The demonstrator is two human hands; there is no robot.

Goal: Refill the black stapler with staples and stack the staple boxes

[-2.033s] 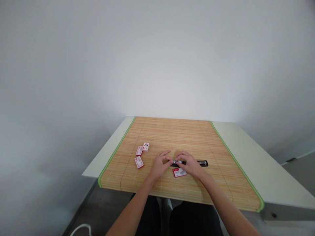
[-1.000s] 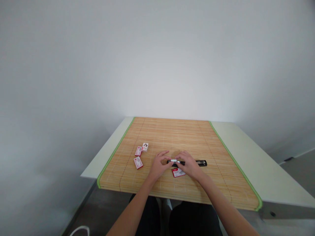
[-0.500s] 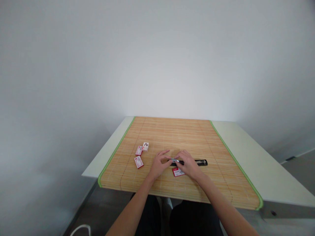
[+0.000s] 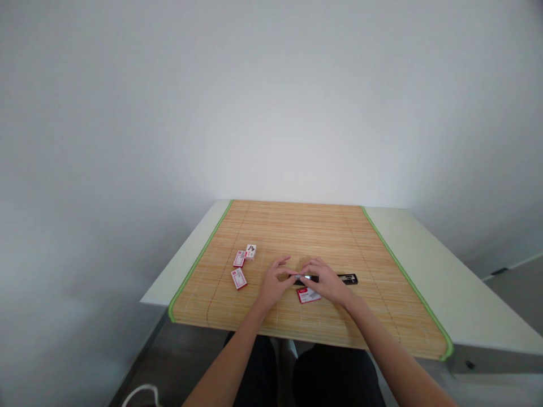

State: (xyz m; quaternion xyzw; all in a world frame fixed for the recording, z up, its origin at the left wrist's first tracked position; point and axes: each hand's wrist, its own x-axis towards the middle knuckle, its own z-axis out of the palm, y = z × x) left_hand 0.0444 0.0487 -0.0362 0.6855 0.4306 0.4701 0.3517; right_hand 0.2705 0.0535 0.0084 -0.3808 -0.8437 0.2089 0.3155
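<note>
A long black stapler [image 4: 348, 278] lies opened out across the mat, its silvery channel showing at the right end. The middle of it is partly hidden by my fingers. My left hand [image 4: 274, 284] is over its left end, thumb and index finger pinched together. From the other side my right hand [image 4: 326, 281] pinches in close, its fingertips almost meeting the left ones. Between them shows a small silvery strip [image 4: 298, 277], which looks like staples. Just below the stapler lies a red-and-white staple box [image 4: 307, 295], partly covered by my right hand.
Several more small red-and-white boxes lie to the left: one upper box [image 4: 251, 251], another touching it [image 4: 239, 259], and one nearer me [image 4: 238, 278]. The bamboo mat [image 4: 297, 226] with green edging covers the middle of a white table [image 4: 436, 271] against the wall.
My right hand has shifted very slightly, and a little more of the staple box beneath it shows. Both hands keep their pinch at the stapler.
</note>
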